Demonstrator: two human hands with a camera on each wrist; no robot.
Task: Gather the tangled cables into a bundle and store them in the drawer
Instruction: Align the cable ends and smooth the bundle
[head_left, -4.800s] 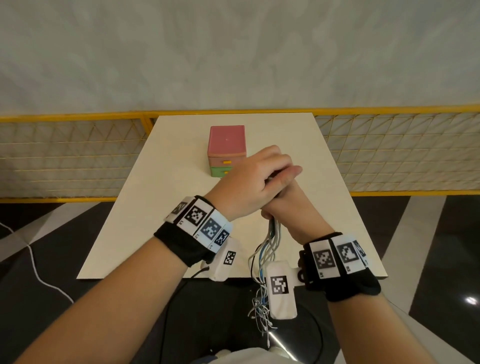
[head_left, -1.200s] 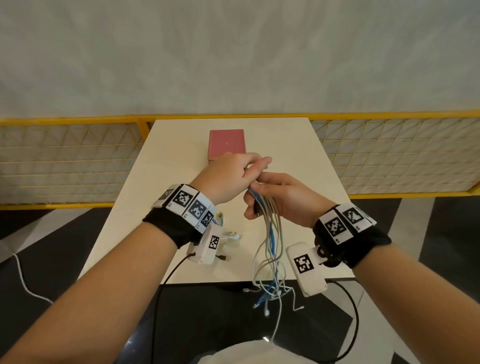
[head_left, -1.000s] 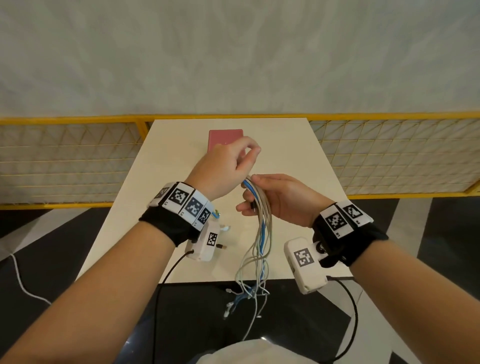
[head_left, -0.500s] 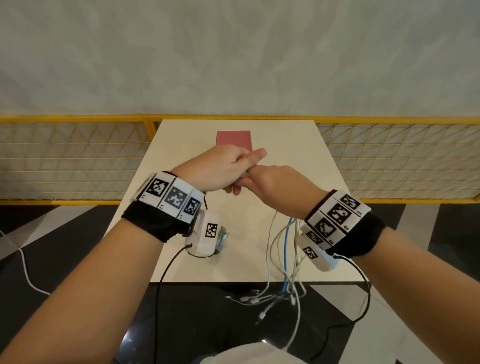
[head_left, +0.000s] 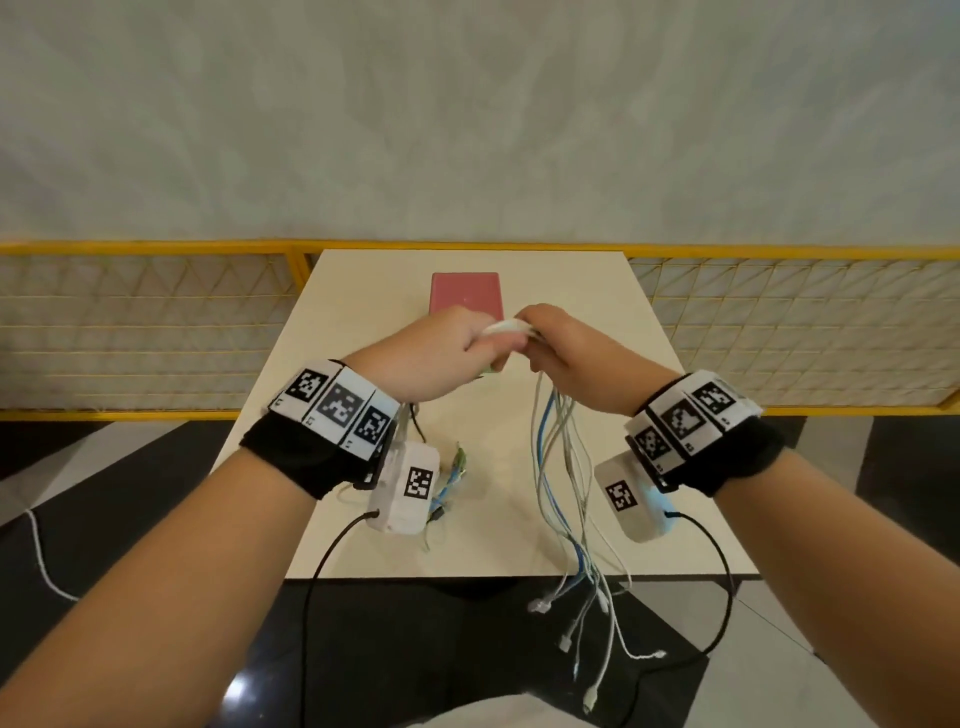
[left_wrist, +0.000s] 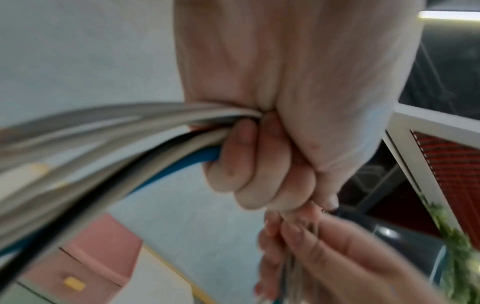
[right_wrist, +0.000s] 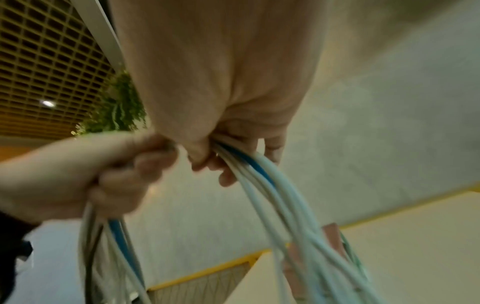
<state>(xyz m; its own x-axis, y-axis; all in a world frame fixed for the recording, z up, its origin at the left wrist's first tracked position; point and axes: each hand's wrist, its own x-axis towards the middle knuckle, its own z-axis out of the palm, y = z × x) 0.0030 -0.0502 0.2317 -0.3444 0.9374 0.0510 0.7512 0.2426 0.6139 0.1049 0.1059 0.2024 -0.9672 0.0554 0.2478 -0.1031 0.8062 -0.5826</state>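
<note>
A bundle of white, grey, blue and black cables is held above the cream table. My left hand grips one stretch of the cables in a fist. My right hand grips the cables just beside it, and a short white loop bridges the two fists. Long ends with plugs hang from the right hand past the table's near edge. A shorter tail dangles under the left wrist. The pink drawer box stands behind my hands, its front hidden in the head view.
A yellow-framed mesh fence runs along both sides and the back of the table. The floor below is dark and glossy. A white cord lies on the floor at the left. The drawer box front with a yellow handle shows in the left wrist view.
My hands have drawn slightly apart, so a short white loop of cable now shows between them. The hanging ends have swung right and dangle lower past the table edge.
</note>
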